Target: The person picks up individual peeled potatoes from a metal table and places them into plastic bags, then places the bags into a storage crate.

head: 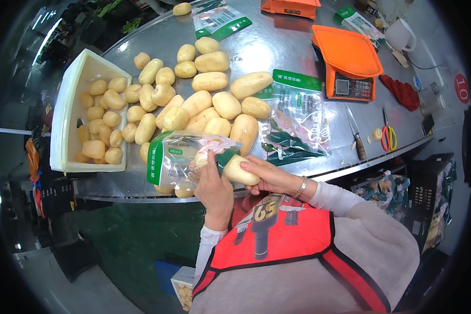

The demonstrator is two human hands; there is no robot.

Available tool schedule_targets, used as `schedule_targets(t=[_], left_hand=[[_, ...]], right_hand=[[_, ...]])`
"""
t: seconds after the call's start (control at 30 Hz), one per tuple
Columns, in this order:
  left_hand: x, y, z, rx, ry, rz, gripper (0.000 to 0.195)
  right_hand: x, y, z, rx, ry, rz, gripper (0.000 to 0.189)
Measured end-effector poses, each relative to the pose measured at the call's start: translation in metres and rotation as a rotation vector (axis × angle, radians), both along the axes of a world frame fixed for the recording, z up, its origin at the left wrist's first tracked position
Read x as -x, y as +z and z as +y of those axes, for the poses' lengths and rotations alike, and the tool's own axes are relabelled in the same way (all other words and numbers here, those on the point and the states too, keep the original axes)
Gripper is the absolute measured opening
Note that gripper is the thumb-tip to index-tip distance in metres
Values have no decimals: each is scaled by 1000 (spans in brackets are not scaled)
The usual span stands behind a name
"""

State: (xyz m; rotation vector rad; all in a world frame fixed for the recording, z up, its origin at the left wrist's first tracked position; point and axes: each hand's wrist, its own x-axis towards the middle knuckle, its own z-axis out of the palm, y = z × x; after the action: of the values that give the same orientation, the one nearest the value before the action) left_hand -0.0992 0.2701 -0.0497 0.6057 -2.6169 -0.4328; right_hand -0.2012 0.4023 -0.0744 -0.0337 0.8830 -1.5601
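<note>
In my right hand (272, 176) is a peeled lotus root segment (239, 170), with the thumb on top and its far end at the right end of a clear printed plastic bag (180, 157). My left hand (215, 192) grips this bag, index finger stretched over its printed front. The bag lies on its side with its green band to the left; something pale shows through the film, but I cannot tell whether it is inside or behind. Many loose lotus root segments (196, 104) lie just beyond the bag. More flat bags (294, 117) lie right of them.
A white foam box (88, 168) of smaller segments stands at left. To the right are an orange weighing scale (347, 53), a red cloth (402, 92), a wooden-handled knife (359, 143) and scissors (387, 135). The steel table's (333, 172) front edge runs before me.
</note>
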Motion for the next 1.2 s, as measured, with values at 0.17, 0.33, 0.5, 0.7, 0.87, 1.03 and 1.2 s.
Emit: schedule_targets(t=[0.17, 0.33, 0.5, 0.7, 0.87, 1.03, 1.2], left_hand=[[-1, -14, 45, -90, -38, 85, 64], [15, 6, 38, -280, 32, 112, 57], [32, 21, 47, -72, -53, 63, 59], [-1, -6, 47, 91, 171, 134, 62], [14, -35, 26, -143, 186, 396, 62], [13, -29, 48, -135, -116, 348, 57], [0, -7, 24, -129, -98, 310, 51]], right_hand=[[21, -22, 8, 192, 122, -578, 40], [2, -19, 7, 177, -79, -153, 38], [7, -74, -15, 218, -330, 1303, 35], [37, -23, -7, 41, -85, -189, 36], [29, -33, -21, 133, -101, -334, 36], [23, -45, -39, 299, -339, -361, 40], [14, -65, -34, 415, -74, -151, 36]])
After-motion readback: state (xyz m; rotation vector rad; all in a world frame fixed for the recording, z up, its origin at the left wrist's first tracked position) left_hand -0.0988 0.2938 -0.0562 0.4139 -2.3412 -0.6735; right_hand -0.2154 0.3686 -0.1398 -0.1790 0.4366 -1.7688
